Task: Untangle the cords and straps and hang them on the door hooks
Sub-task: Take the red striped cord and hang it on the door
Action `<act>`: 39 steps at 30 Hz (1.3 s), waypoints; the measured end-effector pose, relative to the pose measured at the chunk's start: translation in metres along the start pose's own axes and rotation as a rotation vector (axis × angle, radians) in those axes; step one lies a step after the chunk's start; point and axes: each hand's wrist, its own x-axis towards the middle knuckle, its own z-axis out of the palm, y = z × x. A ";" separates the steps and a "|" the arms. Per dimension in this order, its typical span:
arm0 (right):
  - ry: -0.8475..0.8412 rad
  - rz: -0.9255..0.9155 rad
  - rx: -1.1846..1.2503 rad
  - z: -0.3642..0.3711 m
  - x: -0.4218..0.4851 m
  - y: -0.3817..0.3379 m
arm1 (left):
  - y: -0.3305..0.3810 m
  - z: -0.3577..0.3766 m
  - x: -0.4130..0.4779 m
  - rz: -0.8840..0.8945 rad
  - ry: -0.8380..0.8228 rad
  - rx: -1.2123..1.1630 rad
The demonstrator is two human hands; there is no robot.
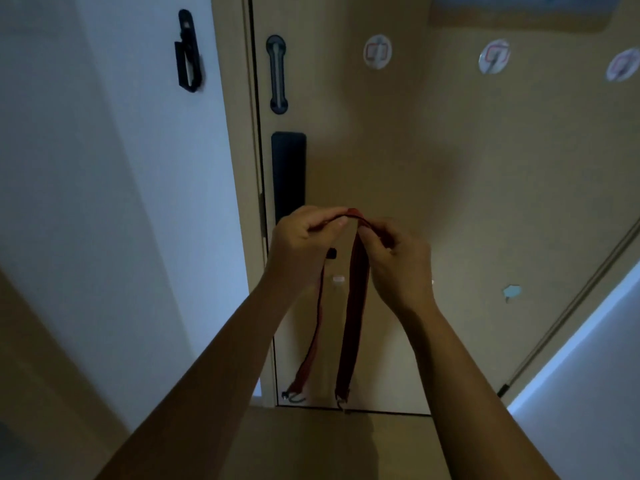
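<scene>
A dark red strap [352, 306] hangs doubled in front of the beige door [450, 150]. My left hand [301, 237] and my right hand [398, 258] both pinch its top fold, close together at chest height. Its two ends dangle down near the floor, each ending in a metal clip [294, 396]. Three round stick-on hooks sit high on the door: one [377, 51], a second [494, 56] and a third [623, 65] at the right edge. All three hooks are bare.
A black door handle plate [288, 174] and a black latch [277, 74] sit at the door's left edge. A black bracket [188, 51] is on the white wall to the left. A small pale hook [338, 280] and a blue sticker [512, 292] sit low on the door.
</scene>
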 end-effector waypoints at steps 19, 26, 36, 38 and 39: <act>0.183 -0.333 -0.112 -0.004 0.277 0.043 | -0.030 0.075 0.264 0.227 0.162 0.044; 0.252 -0.508 -0.132 -0.005 0.340 0.039 | -0.018 0.076 0.325 0.434 0.186 0.189; 0.212 -0.386 0.030 0.013 0.369 0.051 | -0.029 0.069 0.359 0.382 0.204 0.231; 0.204 -0.380 0.018 0.014 0.366 0.056 | -0.035 0.071 0.358 0.350 0.223 0.207; 0.204 -0.377 -0.001 0.015 0.365 0.059 | -0.037 0.071 0.357 0.341 0.235 0.216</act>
